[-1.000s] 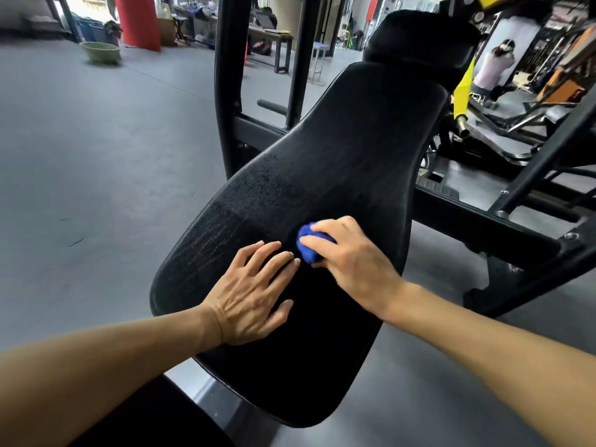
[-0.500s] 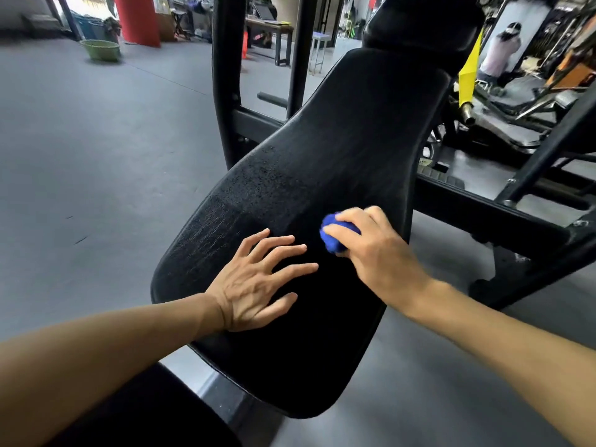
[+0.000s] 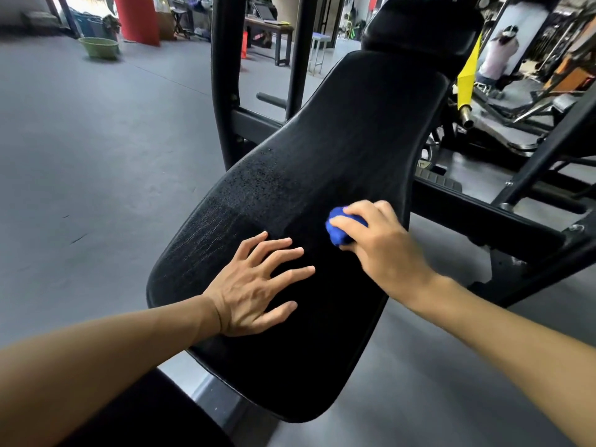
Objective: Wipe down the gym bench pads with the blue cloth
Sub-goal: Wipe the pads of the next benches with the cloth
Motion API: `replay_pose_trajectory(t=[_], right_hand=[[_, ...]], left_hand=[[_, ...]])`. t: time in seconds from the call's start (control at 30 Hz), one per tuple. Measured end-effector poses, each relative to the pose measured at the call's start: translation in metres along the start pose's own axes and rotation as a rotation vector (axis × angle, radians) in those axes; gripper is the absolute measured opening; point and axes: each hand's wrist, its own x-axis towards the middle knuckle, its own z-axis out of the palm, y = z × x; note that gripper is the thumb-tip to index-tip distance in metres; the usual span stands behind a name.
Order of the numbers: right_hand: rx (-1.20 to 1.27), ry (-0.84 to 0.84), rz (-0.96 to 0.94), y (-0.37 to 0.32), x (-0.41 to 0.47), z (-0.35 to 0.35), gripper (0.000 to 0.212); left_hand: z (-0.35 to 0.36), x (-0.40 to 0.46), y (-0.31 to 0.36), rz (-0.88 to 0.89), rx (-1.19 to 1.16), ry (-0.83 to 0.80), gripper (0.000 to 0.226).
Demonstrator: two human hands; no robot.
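Note:
A long black back pad (image 3: pixel 338 150) slopes up and away from me, with a smaller black head pad (image 3: pixel 422 24) above it. Its left middle part shows a dull, speckled patch. My right hand (image 3: pixel 380 250) grips a bunched blue cloth (image 3: pixel 338 229) and presses it on the pad near the right edge. My left hand (image 3: pixel 254 288) rests flat on the lower pad with fingers spread, a little left of the cloth.
The black steel frame (image 3: pixel 225 91) of the machine stands behind and to the right of the pad. Grey floor (image 3: pixel 80 156) lies to the left. A green basin (image 3: pixel 98 46) and a red column are far back left. A person exercises at back right.
My right hand has slid the cloth rightward across the pad, away from my left hand. The left hand has stayed put, with its fingers spread wider.

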Motion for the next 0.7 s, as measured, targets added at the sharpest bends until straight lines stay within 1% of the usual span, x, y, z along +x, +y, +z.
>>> replay_pose_trajectory(t=[0.07, 0.13, 0.2, 0.3, 0.37, 0.43, 0.5, 0.57, 0.63, 0.7], right_hand=[[-0.005, 0.023, -0.010, 0.013, -0.032, -0.017, 0.044], [-0.001, 0.039, 0.007, 0.016, -0.036, -0.016, 0.042], [-0.004, 0.053, 0.036, 0.008, -0.012, -0.003, 0.040], [0.063, 0.042, 0.077, -0.003, 0.040, 0.022, 0.037], [0.102, 0.016, 0.097, 0.000, 0.052, 0.023, 0.038], [0.095, 0.008, 0.074, 0.010, 0.036, 0.014, 0.041], [0.063, 0.041, 0.055, 0.020, 0.004, 0.000, 0.045], [0.023, 0.071, 0.040, 0.028, -0.022, -0.011, 0.044], [-0.018, 0.086, 0.036, 0.029, -0.022, -0.009, 0.041], [-0.013, 0.089, 0.046, 0.022, 0.005, 0.004, 0.039]], left_hand=[[-0.001, -0.001, 0.001, -0.004, -0.004, -0.003, 0.058], [-0.001, 0.000, 0.002, -0.010, -0.004, -0.006, 0.058], [-0.001, 0.002, 0.003, -0.009, -0.005, -0.011, 0.057], [-0.001, 0.001, 0.003, -0.002, 0.004, -0.002, 0.058], [0.001, 0.001, 0.003, 0.009, 0.001, 0.011, 0.058], [0.001, 0.000, 0.001, 0.007, 0.004, 0.013, 0.058], [0.001, 0.001, 0.001, -0.001, 0.006, 0.006, 0.057], [0.000, 0.001, 0.001, -0.006, 0.003, -0.003, 0.057], [0.000, 0.002, 0.002, -0.005, 0.000, -0.005, 0.057], [0.000, 0.002, 0.002, 0.002, -0.003, -0.008, 0.058]])
